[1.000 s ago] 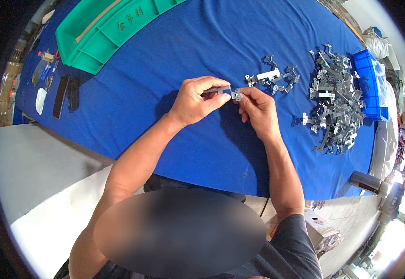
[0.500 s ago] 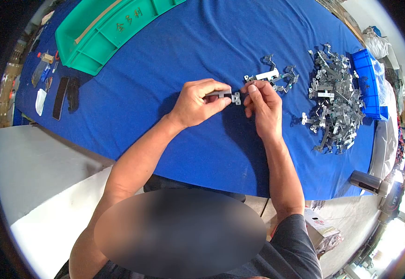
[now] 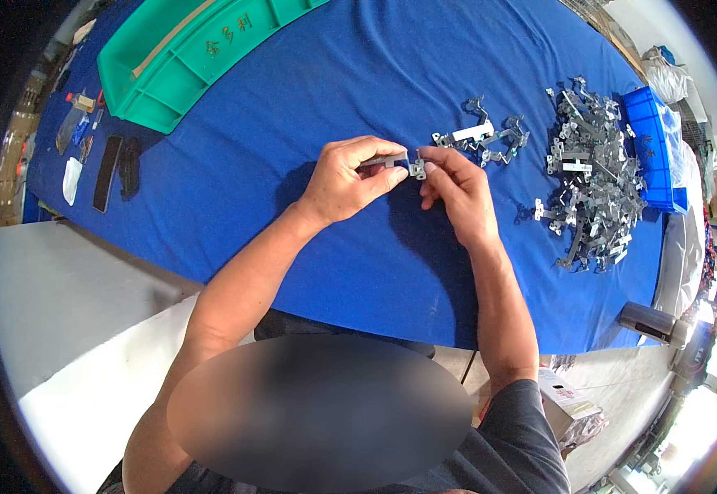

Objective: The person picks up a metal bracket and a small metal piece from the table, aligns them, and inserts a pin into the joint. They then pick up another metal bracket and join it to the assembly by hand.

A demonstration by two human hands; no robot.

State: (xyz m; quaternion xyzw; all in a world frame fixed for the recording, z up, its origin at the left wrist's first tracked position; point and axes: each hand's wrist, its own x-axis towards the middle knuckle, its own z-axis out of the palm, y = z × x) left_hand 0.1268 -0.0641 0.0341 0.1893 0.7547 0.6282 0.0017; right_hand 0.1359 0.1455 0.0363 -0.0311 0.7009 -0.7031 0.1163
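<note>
Over the blue cloth, my left hand [image 3: 344,179] pinches a small metal hinge [image 3: 418,170] between thumb and fingers. The hinge's body is mostly hidden in that hand, and its pale end plate with holes sticks out to the right. My right hand [image 3: 465,198] closes its thumb and index finger at this end plate; whether a tiny part is also between those fingertips, I cannot make out. Just beyond the right hand lie several loose hinges [image 3: 472,132] of the same dark and silver metal.
To the right spreads a heap of metal hinges [image 3: 595,185], with a blue bin [image 3: 648,152] behind it. A green crate [image 3: 165,99] stands at the far left. Near it lie a dark strip-like object [image 3: 107,174] and small items. A grey cylinder [image 3: 648,322] is at the right edge.
My right hand has moved slightly left, and its fingertips now meet the hinge's end plate, where a gap was before. The left hand has hardly moved.
</note>
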